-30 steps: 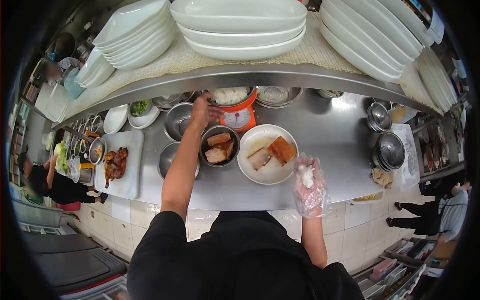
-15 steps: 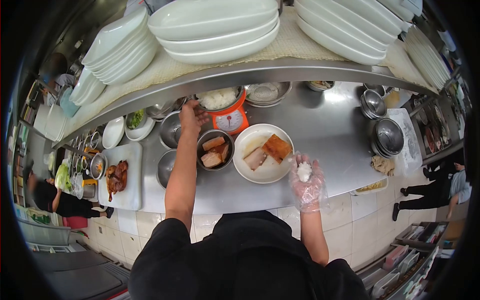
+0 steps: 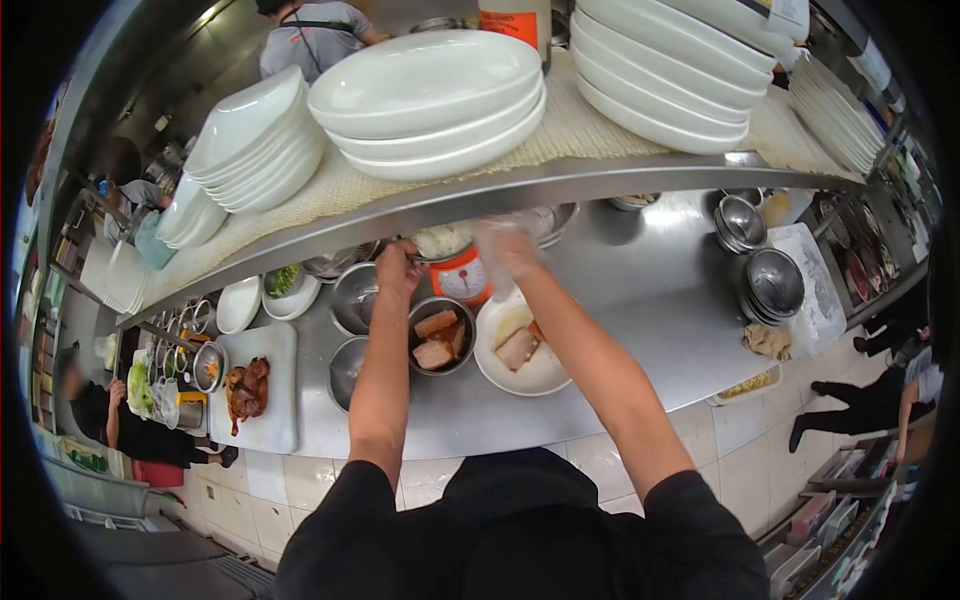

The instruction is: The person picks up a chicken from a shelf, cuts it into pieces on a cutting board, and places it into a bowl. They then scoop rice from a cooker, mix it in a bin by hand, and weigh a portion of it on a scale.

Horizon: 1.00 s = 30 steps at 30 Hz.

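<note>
White rice [image 3: 443,240] fills a metal bowl [image 3: 452,256] that stands on an orange dial scale [image 3: 462,280] under the shelf. At that bowl's left rim, my bare left hand [image 3: 398,264] is closed on the edge. My right hand [image 3: 508,248], in a clear plastic glove, is at the bowl's right side; motion smears its fingers, and no rice can be made out in it. Below the scale, a metal bowl [image 3: 415,355] contains browned pork chunks [image 3: 433,353]. A white plate [image 3: 548,380] beside it carries meat slices [image 3: 517,349], partly covered by my right forearm.
White dishes [image 3: 430,100] are stacked on the shelf [image 3: 560,180] overhead. A roast bird [image 3: 248,390] lies on a cutting board [image 3: 285,420] at left. Nested metal bowls [image 3: 773,285] and a cloth [image 3: 767,341] are at right. Other people [image 3: 315,35] stand farther off.
My right hand has moved from beside the plate, where its open palm held a rice clump, up to the rice bowl. My left hand has closed on the bowl's rim. The view has shifted.
</note>
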Tool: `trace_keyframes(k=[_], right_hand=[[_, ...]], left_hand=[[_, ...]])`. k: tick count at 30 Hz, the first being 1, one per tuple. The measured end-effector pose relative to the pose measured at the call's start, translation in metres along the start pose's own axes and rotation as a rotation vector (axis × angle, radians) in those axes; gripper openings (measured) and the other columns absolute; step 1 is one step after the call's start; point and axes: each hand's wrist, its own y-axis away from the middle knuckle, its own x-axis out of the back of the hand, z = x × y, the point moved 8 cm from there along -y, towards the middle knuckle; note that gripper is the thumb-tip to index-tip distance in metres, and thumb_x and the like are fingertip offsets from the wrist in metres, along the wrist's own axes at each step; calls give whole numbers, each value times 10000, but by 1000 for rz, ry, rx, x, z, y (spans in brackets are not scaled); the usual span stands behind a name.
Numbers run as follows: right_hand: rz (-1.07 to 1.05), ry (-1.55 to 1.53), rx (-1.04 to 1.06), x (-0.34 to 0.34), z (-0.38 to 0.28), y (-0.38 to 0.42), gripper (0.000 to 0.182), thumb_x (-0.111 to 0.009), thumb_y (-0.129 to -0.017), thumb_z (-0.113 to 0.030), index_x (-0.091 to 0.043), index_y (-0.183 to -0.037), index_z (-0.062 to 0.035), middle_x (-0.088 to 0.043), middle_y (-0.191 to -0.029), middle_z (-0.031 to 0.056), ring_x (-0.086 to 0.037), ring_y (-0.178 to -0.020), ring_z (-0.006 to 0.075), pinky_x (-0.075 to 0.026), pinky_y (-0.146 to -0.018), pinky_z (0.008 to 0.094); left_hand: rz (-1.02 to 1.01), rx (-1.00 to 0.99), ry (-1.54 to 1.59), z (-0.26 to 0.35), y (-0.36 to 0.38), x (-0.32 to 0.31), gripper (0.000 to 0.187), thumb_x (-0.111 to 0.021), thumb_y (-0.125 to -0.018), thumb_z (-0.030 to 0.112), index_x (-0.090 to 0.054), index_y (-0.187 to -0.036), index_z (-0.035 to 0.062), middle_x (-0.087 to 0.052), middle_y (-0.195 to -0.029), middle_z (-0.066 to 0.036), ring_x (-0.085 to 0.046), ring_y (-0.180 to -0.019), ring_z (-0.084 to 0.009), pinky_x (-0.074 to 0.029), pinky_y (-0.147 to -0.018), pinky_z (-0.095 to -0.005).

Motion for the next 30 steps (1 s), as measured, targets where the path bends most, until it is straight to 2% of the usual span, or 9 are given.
trace_keyframes(k=[7, 17, 21, 23, 24, 26, 27, 28, 30], right_hand=[[-359, -40, 318, -52, -64, -41, 339, -378, -880, -248, -570, -1066, -40, -557, -1142, 148, -497, -1087, 300, -326, -1013, 423], [-246, 170, 356, 15, -45, -22, 370, -380, -869, -242, -538, -1143, -49, -542, -1178, 135, -483, -1122, 284, -316, -1023, 417], [-215, 156, -304, 94, 0, 36, 409, -364, -870, -136, -439, -1267, -69, -497, -1260, 98, -432, -1199, 267, -328, -1017, 404], [382, -173, -97, 142, 15, 92, 368, -357, -883, -120, -485, -1225, -71, -513, -1236, 98, -431, -1201, 258, -328, -1013, 391], [336, -416, -410, 157, 26, 119, 465, -293, -947, -373, -501, -1213, -53, -530, -1202, 135, -434, -1198, 267, -304, -1018, 370], [456, -557, -534, 146, 69, 200, 560, -276, -940, -479, -488, -1232, -50, -511, -1242, 111, -427, -1206, 253, -276, -1031, 410], [463, -414, -547, 174, 49, 223, 394, -264, -955, -229, -486, -1214, -32, -527, -1196, 138, -478, -1151, 238, -339, -1001, 361], [478, -492, -796, 154, 80, 283, 418, -285, -958, -285, -485, -1214, -22, -526, -1197, 138, -473, -1155, 232, -355, -990, 349], [573, -504, -1036, 145, 95, 386, 468, -333, -945, -378, -495, -1210, -28, -535, -1188, 120, -467, -1162, 241, -352, -992, 389]], left_hand=[[9, -106, 62, 2, 14, -2, 22, -529, -641, 21, -510, -630, 20, -461, -560, -75, -417, -390, -173, -413, -354, -310], [-1, -17, 13, 7, 18, -3, 61, -557, -648, 79, -525, -697, 61, -395, -517, -34, -425, -438, -168, -472, -441, -386], [-27, 19, -26, 9, 30, 7, 130, -553, -665, 208, -483, -693, 102, -384, -536, -31, -450, -492, -202, -472, -505, -413], [-14, 30, -62, 10, 35, 16, 154, -560, -658, 245, -472, -682, 121, -400, -556, -26, -463, -539, -199, -460, -555, -406], [3, 35, -91, 10, 38, 20, 179, -568, -651, 282, -460, -670, 140, -417, -575, -21, -475, -586, -197, -448, -605, -399], [9, 30, -78, 11, 44, 21, 181, -570, -650, 279, -459, -672, 138, -428, -594, -28, -477, -595, -201, -445, -612, -401], [18, 20, -59, 12, 46, 22, 183, -572, -648, 277, -458, -674, 136, -439, -612, -35, -480, -605, -205, -441, -619, -403], [17, 23, -64, 13, 46, 21, 183, -572, -648, 277, -458, -674, 136, -439, -612, -35, -480, -605, -205, -441, -619, -403], [19, -4, -46, 16, 48, 18, 198, -579, -656, 285, -469, -711, 130, -454, -646, -41, -484, -616, -210, -445, -619, -410]])
